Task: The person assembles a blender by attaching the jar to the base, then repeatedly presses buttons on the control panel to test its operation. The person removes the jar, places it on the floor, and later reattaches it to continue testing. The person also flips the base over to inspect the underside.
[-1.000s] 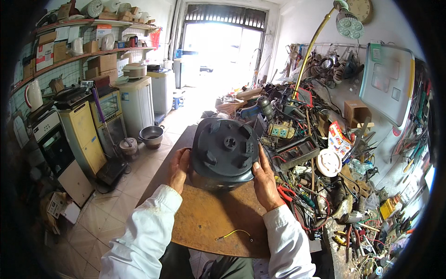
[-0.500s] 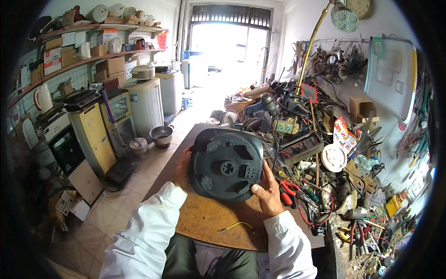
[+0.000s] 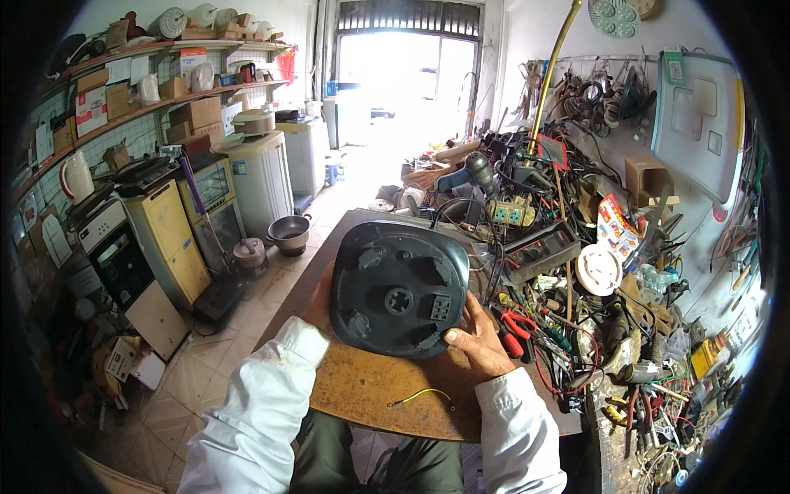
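Upright between my hands is a black rounded-square plastic appliance base, its face toward me. A round socket sits at its middle, a small square vent to the right of that, and moulded recesses lie near the corners. My left hand grips the left edge, its fingers mostly hidden behind the part. On the right edge, my right hand clasps it with the thumb on the near face. A short yellow wire with metal ends lies on the brown wooden table below.
Tools, cables and parts are heaped along the right, among them red-handled pliers, a white round disc and a power socket block. On the left floor stand a dark pot and old appliances under loaded shelves.
The black base has shifted slightly left and tilted a little, with both hands still on it. The whole view has turned slightly.
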Demonstrator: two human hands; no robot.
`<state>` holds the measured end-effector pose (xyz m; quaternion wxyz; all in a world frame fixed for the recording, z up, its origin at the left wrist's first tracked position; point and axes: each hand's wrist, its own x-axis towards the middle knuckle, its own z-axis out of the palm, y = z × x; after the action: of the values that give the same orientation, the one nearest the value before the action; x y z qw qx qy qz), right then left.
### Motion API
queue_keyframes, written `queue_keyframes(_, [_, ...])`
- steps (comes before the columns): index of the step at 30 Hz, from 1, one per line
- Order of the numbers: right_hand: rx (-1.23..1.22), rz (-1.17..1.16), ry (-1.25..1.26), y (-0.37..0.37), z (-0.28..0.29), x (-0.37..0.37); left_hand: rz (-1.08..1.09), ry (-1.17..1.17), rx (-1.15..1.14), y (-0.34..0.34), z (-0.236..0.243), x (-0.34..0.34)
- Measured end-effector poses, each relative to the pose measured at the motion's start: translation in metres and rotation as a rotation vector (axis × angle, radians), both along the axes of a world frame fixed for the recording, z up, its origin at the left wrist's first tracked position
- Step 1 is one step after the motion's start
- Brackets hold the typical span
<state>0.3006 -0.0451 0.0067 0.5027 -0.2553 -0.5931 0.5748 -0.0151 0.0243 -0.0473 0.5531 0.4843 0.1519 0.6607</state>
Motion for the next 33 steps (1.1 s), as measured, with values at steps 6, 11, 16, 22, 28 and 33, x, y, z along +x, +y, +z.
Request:
queue_keyframes(6, [0.003,0.007,-0.058,0.014,-0.018,0.008,-0.018,0.017,-0.054,0.001,0.003,0.000])
queue_keyframes(11, [0.008,0.001,-0.054,0.012,-0.015,0.006,-0.025,0.025,-0.091,0.000,0.004,0.000])
queue_keyframes(16, [-0.011,0.011,-0.050,0.005,-0.008,0.004,-0.031,0.027,-0.119,-0.002,0.003,0.001])
queue_keyframes(22, [0.010,-0.011,-0.060,0.011,-0.016,0.008,-0.039,0.026,-0.161,-0.007,0.001,-0.001])
queue_keyframes(28, [-0.027,0.005,-0.021,0.008,-0.014,0.007,-0.039,0.026,-0.154,-0.010,0.005,0.004])
queue_keyframes(33, [-0.047,0.054,0.048,0.012,-0.022,0.005,-0.034,0.026,-0.139,-0.010,0.007,0.006])
